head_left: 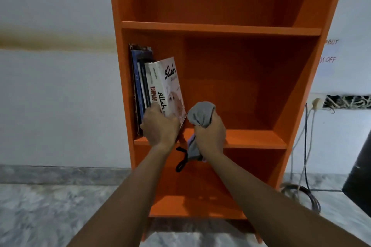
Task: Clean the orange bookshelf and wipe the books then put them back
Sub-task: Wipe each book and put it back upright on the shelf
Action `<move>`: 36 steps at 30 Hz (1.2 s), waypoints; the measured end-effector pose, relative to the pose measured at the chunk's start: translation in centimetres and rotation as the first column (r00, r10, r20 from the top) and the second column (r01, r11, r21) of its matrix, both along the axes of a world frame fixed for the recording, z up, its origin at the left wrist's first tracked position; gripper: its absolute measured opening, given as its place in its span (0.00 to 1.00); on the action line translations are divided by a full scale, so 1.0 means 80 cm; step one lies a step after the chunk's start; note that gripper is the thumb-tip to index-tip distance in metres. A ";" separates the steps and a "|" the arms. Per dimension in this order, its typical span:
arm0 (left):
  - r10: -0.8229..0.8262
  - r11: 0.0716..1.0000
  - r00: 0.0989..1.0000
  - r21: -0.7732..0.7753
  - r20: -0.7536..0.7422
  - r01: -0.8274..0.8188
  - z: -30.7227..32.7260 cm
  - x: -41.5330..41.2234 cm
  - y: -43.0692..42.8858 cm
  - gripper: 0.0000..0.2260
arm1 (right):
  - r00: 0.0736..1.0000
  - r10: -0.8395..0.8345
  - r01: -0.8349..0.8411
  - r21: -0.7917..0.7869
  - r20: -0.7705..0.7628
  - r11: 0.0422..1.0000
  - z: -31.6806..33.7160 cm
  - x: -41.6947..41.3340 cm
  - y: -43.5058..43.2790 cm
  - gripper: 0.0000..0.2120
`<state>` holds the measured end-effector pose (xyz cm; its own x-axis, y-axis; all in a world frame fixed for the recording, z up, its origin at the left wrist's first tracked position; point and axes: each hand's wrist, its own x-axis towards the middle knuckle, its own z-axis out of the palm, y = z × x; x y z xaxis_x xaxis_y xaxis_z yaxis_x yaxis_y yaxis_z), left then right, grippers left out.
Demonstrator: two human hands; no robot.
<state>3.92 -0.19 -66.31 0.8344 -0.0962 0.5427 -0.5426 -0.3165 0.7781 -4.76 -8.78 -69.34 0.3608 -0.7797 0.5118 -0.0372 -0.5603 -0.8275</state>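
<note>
Two hands work at the middle shelf of the orange bookshelf (220, 30). Left hand (160, 124) has fingers curled round the lower end of the white book (166, 86), which leans left on the dark books (140, 78) at the shelf's left end. Right hand (210, 132) is clenched on the grey cloth (200, 114). Book likely stiff and light, glossy cover maybe slippery; hold low by the spine. Shelf is open to the right, side wall close on the left.

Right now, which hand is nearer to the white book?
Left. The left hand grips the lower end of the white book on the middle shelf; the right hand is just right of the book, clutching a grey cloth.
</note>
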 end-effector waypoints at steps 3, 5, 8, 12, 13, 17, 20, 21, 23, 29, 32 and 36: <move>0.003 1.000 0.999 0.003 0.045 -0.003 -0.003 0.004 -0.004 0.12 | 0.999 -0.012 0.013 0.037 -0.035 0.999 -0.022 -0.008 -0.006 0.07; 0.011 1.000 0.997 0.017 0.070 -0.013 -0.004 0.004 -0.004 0.14 | 1.000 0.001 0.000 0.049 -0.019 0.999 -0.032 -0.018 -0.007 0.08; 0.009 0.999 0.999 0.038 0.053 -0.011 -0.003 0.001 -0.002 0.16 | 0.999 0.034 -0.034 0.005 -0.010 0.999 -0.038 -0.033 -0.002 0.10; -0.017 0.995 0.999 0.093 -0.043 0.021 -0.007 -0.007 0.004 0.24 | 0.997 0.076 -0.075 0.033 -0.030 0.997 -0.044 -0.056 0.005 0.06; -0.017 0.994 0.998 0.104 -0.066 0.024 -0.012 -0.011 0.006 0.27 | 0.997 0.076 -0.075 0.033 -0.032 0.997 -0.046 -0.062 0.004 0.06; 0.034 0.982 0.991 0.188 -0.128 -0.009 -0.029 -0.053 0.018 0.29 | 0.995 0.103 -0.103 0.078 0.007 0.992 -0.052 -0.101 0.011 0.06; 0.034 0.961 0.994 0.278 -0.104 -0.004 -0.063 -0.102 0.032 0.25 | 0.998 0.061 -0.060 0.128 -0.005 0.990 -0.080 -0.138 0.016 0.11; 0.013 0.951 0.995 0.310 -0.097 0.018 -0.079 -0.120 0.038 0.23 | 0.999 0.038 -0.032 0.152 -0.037 0.988 -0.093 -0.153 0.020 0.15; -0.044 0.934 0.995 0.350 -0.090 0.073 -0.118 -0.152 0.046 0.19 | 0.995 0.031 -0.008 0.245 -0.092 0.970 -0.134 -0.177 0.020 0.19; -0.253 0.800 0.845 0.390 -0.471 0.456 -0.294 -0.266 0.097 0.10 | 0.892 -0.062 0.325 0.541 -0.447 0.776 -0.245 -0.262 0.047 0.25; -0.232 0.617 0.601 0.363 -0.765 0.699 -0.372 -0.306 0.113 0.10 | 0.878 -0.022 0.358 0.624 -0.479 0.695 -0.289 -0.294 0.059 0.31; -0.160 0.575 0.476 0.311 -0.865 0.757 -0.429 -0.323 0.111 0.12 | 0.828 0.002 0.385 0.570 -0.561 0.726 -0.336 -0.320 0.065 0.26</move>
<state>-21.95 8.70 -100.60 0.5679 -0.6238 -0.5370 -0.1495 -0.7198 0.6779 -30.37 -3.62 -96.26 0.2076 -0.9173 -0.3397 -0.5844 0.1622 -0.7951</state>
